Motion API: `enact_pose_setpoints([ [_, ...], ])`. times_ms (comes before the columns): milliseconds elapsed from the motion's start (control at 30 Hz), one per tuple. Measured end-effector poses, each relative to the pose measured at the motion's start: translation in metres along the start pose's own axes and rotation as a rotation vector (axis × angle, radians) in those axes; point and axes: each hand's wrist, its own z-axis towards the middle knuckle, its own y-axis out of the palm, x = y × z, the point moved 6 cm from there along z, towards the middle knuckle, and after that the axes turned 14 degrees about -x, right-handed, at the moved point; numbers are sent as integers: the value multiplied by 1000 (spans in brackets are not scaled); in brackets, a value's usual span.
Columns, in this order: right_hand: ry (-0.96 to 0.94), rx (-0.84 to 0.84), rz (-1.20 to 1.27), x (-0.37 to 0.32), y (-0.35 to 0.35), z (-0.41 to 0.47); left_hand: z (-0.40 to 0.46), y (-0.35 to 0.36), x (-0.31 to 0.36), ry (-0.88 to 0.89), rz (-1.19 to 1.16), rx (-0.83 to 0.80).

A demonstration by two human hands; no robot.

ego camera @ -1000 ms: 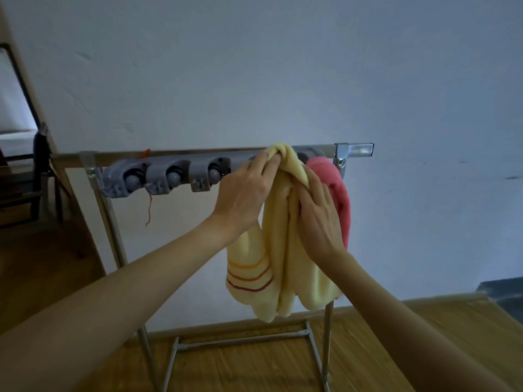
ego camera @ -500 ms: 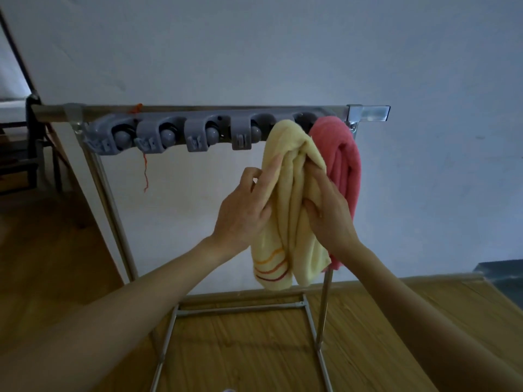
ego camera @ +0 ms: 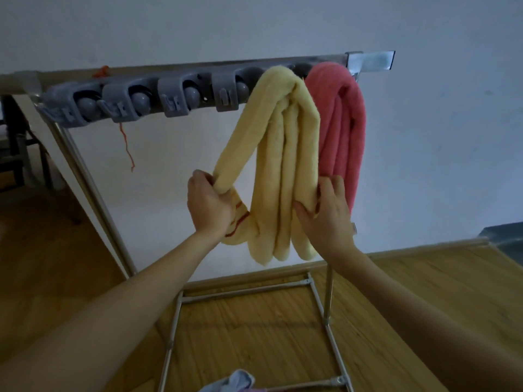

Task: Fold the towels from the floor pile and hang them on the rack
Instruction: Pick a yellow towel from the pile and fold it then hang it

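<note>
A folded yellow towel [ego camera: 283, 154] with red stripes hangs over the metal rack bar [ego camera: 175, 67], next to a pink towel [ego camera: 343, 123] at the bar's right end. My left hand [ego camera: 210, 203] grips the yellow towel's left hanging end and holds it out to the left. My right hand [ego camera: 329, 210] holds the towel's right hanging folds, thumb in front and fingers behind. A pale blue cloth of the floor pile [ego camera: 233, 381] shows at the bottom edge.
A grey clip holder strip [ego camera: 141, 101] with round knobs runs along the bar's left part, and a red thread [ego camera: 126, 145] dangles from it. The rack's legs and base frame [ego camera: 249, 290] stand on a wooden floor against a white wall. Dark furniture [ego camera: 14, 148] is at far left.
Both hands slid down from the top of the yellow towel to its lower half. The left hand drew one end out to the left. The view tilted down.
</note>
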Motion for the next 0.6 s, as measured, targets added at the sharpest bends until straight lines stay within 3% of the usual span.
enact_pose_setpoints([
  [200, 7, -10, -51, 15, 2, -10, -36, 50, 9, 94, -122, -497],
  [300, -31, -9, -42, 15, -2, -16, -54, 67, 17, 129, -200, -648],
  [433, -25, -29, -21, 15, -7, -23, -60, 88, 22, 105, -246, -638],
  [600, 37, -32, 33, 17, -10, -32, -59, 94, 24, -3, -17, -465],
])
